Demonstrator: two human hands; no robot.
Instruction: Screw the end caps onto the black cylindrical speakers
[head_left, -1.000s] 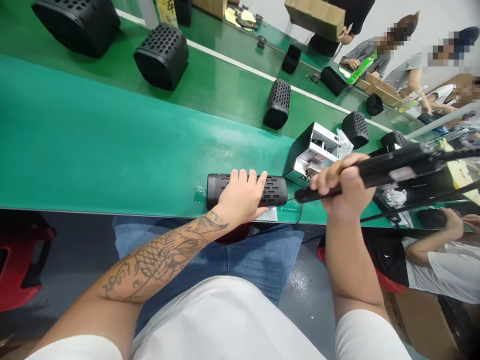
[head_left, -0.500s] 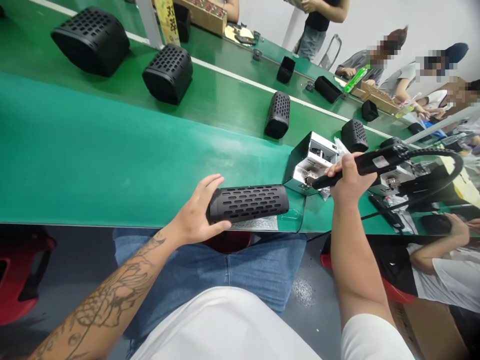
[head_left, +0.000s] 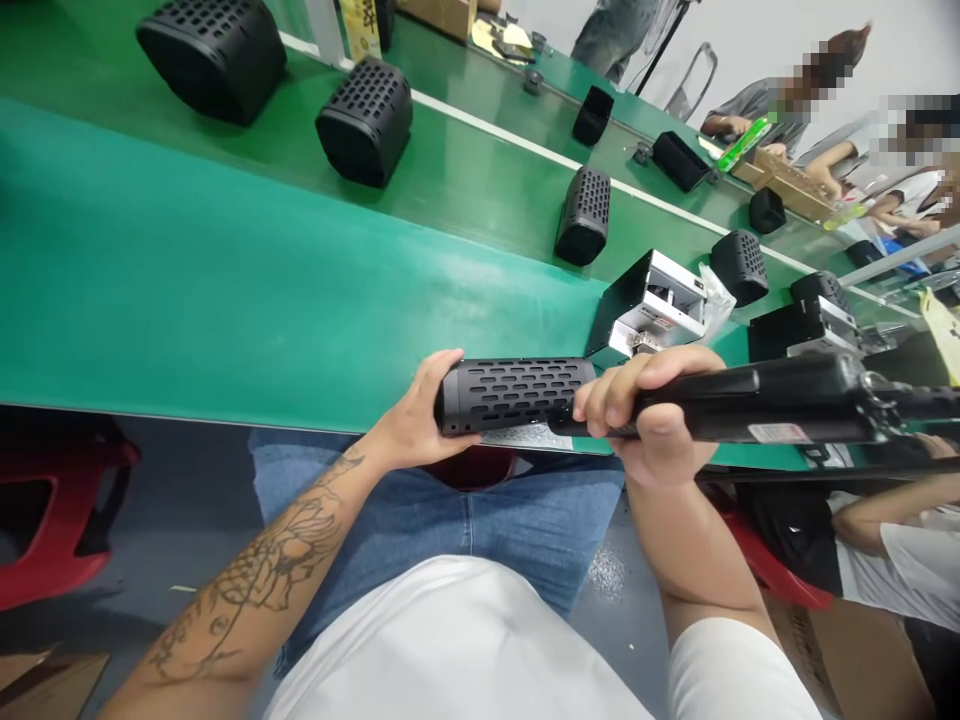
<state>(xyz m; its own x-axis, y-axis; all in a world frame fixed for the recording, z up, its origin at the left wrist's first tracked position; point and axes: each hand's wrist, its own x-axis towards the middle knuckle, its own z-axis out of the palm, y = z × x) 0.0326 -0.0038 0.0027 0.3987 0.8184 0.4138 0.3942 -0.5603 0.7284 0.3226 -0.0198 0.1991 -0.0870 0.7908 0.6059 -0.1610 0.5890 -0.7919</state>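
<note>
A black speaker housing (head_left: 517, 391) with slotted holes lies on its side near the bench's front edge. My left hand (head_left: 427, 415) grips its left end, fingers on the far side and thumb on the near side. My right hand (head_left: 660, 410) is wrapped round a black electric screwdriver (head_left: 772, 400) with a cable at its rear. The screwdriver's front end points left, at the right part of the housing. Whether its bit touches a screw there I cannot make out. Just behind my right hand stands a screw feeder (head_left: 649, 305), its lower front partly hidden.
Several similar black housings, one of them upright (head_left: 585, 215), stand along the green conveyor belt (head_left: 480, 170) beyond the bench (head_left: 225, 290). Other people sit across the line and at my right. A red stool (head_left: 67, 520) is at the left.
My right hand has brought the screwdriver from the screw feeder left and nearer, to the housing's right end. My left hand has closed on the housing's left end. The view has shifted slightly.
</note>
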